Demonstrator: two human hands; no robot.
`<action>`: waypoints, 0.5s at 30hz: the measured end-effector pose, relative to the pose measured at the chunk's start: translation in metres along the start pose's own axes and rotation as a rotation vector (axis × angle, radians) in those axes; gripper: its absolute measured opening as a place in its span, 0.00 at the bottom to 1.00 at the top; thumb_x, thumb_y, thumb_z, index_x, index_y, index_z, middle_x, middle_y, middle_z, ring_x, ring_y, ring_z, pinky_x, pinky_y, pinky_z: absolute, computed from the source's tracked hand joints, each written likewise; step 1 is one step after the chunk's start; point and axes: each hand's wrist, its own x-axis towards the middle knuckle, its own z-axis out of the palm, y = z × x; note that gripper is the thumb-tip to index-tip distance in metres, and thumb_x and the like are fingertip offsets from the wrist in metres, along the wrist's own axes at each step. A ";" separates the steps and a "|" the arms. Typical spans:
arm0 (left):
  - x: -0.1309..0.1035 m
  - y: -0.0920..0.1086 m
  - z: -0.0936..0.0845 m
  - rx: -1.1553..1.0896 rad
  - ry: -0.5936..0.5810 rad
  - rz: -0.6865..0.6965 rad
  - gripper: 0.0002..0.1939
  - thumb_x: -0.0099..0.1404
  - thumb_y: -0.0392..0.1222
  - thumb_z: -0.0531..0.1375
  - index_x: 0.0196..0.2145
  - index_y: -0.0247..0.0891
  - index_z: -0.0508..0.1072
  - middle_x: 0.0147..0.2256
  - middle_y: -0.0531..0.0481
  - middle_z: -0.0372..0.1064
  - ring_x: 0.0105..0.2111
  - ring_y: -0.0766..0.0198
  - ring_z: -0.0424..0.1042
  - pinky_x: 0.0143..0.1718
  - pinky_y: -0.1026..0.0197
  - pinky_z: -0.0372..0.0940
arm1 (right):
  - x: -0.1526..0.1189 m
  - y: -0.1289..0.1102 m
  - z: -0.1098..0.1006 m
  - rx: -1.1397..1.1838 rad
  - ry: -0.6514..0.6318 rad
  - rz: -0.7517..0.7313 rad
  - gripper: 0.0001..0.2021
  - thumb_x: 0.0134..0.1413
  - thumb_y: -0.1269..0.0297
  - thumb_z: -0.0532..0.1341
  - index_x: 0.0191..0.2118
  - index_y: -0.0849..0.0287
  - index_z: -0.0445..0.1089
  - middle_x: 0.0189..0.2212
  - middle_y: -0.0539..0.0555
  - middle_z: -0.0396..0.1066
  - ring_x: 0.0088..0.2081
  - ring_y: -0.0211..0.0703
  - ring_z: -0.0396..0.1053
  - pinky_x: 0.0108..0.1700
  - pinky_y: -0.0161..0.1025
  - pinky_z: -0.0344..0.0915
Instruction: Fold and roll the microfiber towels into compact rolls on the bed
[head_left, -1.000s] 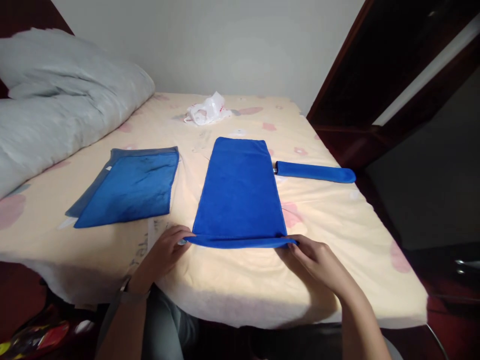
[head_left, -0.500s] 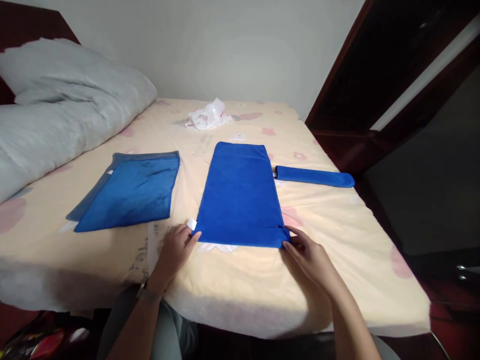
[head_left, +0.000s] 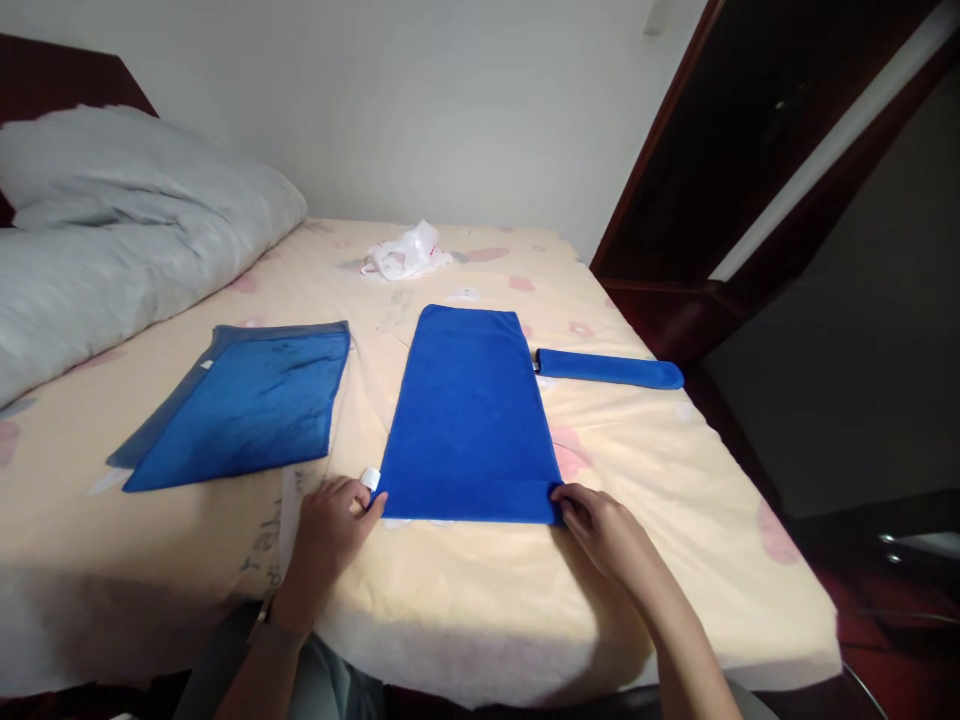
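A bright blue towel (head_left: 469, 410) lies flat on the bed, with a narrow strip folded over along its near edge. My left hand (head_left: 337, 525) pinches the near left corner, where a small white tag (head_left: 370, 479) sticks out. At the near right corner, my right hand (head_left: 600, 520) has its thumb and fingers closed on the folded strip. To the right lies another blue towel (head_left: 611, 369), folded into a long narrow band. On the left, a duller blue towel (head_left: 247, 405) is loosely doubled over, its layers offset.
A crumpled white plastic bag (head_left: 409, 253) rests toward the back of the bed. A grey quilt (head_left: 150, 230) is heaped at the left. The flowered bedsheet (head_left: 675, 560) ends at the right beside dark wooden furniture (head_left: 697, 150).
My right fingers have closed more tightly on the towel's near right corner, and the folded strip looks flatter there. My left hand keeps its pinch. The whole view has shifted slightly.
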 end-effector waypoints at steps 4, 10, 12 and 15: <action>0.001 0.003 -0.004 0.035 0.120 0.025 0.09 0.60 0.42 0.63 0.28 0.40 0.65 0.27 0.51 0.67 0.30 0.58 0.68 0.33 0.58 0.60 | 0.000 -0.003 -0.001 -0.017 0.013 -0.020 0.11 0.62 0.63 0.50 0.42 0.52 0.70 0.39 0.53 0.75 0.39 0.48 0.73 0.38 0.40 0.65; 0.003 0.025 -0.019 -0.029 0.183 0.336 0.08 0.61 0.30 0.58 0.36 0.40 0.72 0.39 0.46 0.72 0.43 0.56 0.71 0.47 0.52 0.64 | -0.006 -0.010 -0.013 -0.142 0.119 -0.142 0.14 0.64 0.62 0.50 0.43 0.55 0.72 0.40 0.59 0.71 0.41 0.52 0.71 0.42 0.45 0.67; 0.002 0.029 -0.022 -0.115 0.036 0.403 0.11 0.61 0.31 0.58 0.41 0.41 0.72 0.44 0.45 0.72 0.48 0.55 0.70 0.52 0.51 0.63 | -0.008 -0.010 -0.013 -0.110 0.106 -0.248 0.13 0.62 0.63 0.53 0.47 0.53 0.72 0.47 0.58 0.70 0.49 0.53 0.68 0.49 0.47 0.67; 0.002 0.026 -0.021 -0.161 -0.135 0.366 0.22 0.58 0.31 0.58 0.50 0.41 0.71 0.51 0.45 0.70 0.52 0.54 0.68 0.55 0.51 0.64 | -0.006 -0.001 -0.004 -0.089 0.055 -0.346 0.19 0.56 0.66 0.58 0.54 0.50 0.70 0.55 0.56 0.67 0.55 0.54 0.65 0.55 0.50 0.65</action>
